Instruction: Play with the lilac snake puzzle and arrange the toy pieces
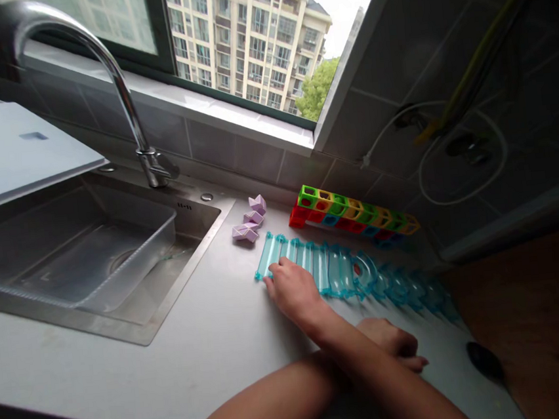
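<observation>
While the arms cross over the counter, the right hand reaches across to the near left end of a row of clear blue track pieces, fingers pressed together and laid flat on the first strips. Each strip's long axis points away from the fingers, toward the colourful block row behind. The left hand rests loosely curled on the counter, under the right forearm, nearer the row's right end and not touching it

A home kitchen: steel sink, curved faucet, tiled wall, flats outside.
</observation>
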Demonstrator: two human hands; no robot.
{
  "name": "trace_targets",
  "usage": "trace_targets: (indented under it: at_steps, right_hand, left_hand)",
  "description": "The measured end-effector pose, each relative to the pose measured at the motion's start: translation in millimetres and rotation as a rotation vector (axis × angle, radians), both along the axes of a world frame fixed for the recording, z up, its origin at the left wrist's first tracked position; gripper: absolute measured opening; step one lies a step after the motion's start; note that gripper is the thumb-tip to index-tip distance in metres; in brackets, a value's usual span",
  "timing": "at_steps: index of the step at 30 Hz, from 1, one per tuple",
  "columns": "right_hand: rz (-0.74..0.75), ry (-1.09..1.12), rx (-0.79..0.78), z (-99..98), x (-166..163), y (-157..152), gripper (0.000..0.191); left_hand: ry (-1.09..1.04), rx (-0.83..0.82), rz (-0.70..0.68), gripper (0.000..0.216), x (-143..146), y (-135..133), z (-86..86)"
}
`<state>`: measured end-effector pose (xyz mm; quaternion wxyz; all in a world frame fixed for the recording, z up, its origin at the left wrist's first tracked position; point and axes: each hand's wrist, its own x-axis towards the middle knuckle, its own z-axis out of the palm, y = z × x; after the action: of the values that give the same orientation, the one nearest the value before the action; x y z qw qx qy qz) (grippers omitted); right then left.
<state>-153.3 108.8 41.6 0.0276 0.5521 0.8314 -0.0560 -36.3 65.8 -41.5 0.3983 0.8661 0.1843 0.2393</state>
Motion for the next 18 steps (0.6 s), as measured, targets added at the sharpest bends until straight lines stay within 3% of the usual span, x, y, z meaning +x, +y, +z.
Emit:
trace_targets:
  at_steps: [3,7,13,18]
  right_hand:
    - [0.038,0.032,0.027,-2.1,1,-4,0.024]
    - [0.044,0.081,0.003,-2.6,2,-8,0.022]
    - [-0.279,0.125,-0.088,-2.1,-1,4,0.039]
    - [-0.364,0.119,-0.126,-2.5,-4,20,0.045]
  left_hand:
    - [0.015,-0.080,0.025,0.040,2,1,-0.5]
    - [0.023,-0.064,0.033,0.038,5,2,-0.3]
    - [-0.111,-0.219,0.059,0.030,5,4,0.6]
    - [-0.230,-0.354,0.067,0.029,4,7,3.6]
